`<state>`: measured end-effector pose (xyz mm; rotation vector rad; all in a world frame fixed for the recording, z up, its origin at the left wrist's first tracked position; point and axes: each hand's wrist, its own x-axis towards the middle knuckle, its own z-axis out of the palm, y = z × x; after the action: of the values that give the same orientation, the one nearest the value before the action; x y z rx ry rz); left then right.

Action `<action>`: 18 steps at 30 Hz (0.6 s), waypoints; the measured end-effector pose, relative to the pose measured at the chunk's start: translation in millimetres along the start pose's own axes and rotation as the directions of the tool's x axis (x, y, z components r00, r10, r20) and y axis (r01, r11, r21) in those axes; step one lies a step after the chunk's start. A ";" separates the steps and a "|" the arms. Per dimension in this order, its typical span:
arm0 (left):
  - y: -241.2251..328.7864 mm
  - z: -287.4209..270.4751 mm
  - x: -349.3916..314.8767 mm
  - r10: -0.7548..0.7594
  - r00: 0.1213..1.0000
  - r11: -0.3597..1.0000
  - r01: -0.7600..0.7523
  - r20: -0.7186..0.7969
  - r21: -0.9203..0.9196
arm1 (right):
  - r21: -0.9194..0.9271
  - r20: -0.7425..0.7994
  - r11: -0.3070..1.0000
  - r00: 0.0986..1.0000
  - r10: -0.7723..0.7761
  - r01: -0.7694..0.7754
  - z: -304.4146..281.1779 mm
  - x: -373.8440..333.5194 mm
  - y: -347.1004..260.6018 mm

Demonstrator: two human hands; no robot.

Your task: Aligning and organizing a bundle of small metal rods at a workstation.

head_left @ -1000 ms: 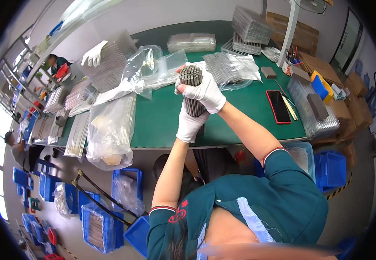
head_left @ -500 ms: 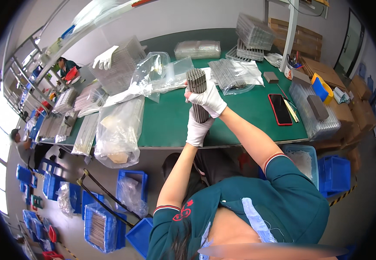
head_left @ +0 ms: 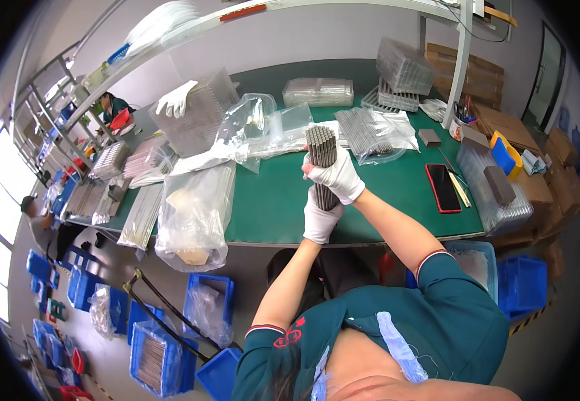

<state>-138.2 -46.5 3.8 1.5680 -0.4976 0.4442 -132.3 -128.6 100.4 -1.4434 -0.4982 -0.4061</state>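
A thick bundle of grey metal rods (head_left: 321,147) stands nearly upright between my hands above the green table's front part, its packed round ends showing on top. My right hand (head_left: 340,176), in a white glove with bare fingertips, wraps round the bundle's middle. Lower down, my left hand (head_left: 321,219), also gloved, grips the bottom end; the rods' lower tips are hidden in it. Beyond the bundle, more grey rods (head_left: 363,131) lie in a clear plastic bag on the table. Clear plastic bags (head_left: 253,127) are heaped to the left of my hands.
The green table (head_left: 276,207) carries a phone (head_left: 443,188), a small grey block (head_left: 429,138) and stacked clear trays (head_left: 403,67). A large clear bag (head_left: 195,214) hangs over its front edge. Blue crates (head_left: 163,354) stand on the floor at left. Another person (head_left: 41,224) sits far left.
The whole scene has shifted slightly right and down as the head view moved. Both my hands keep their hold on the rod bundle, which stays at about the same place over the table.
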 end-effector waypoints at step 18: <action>21.8 -103.5 -128.0 -0.369 0.929 0.905 0.367 0.032 -0.214 | 0.003 0.259 1.000 0.965 -0.029 0.029 87.3 -109.6 13.2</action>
<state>-254.4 62.0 -44.2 1.4062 -0.2225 0.1017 -223.2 -44.2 33.8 -1.4995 -0.7302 -0.2407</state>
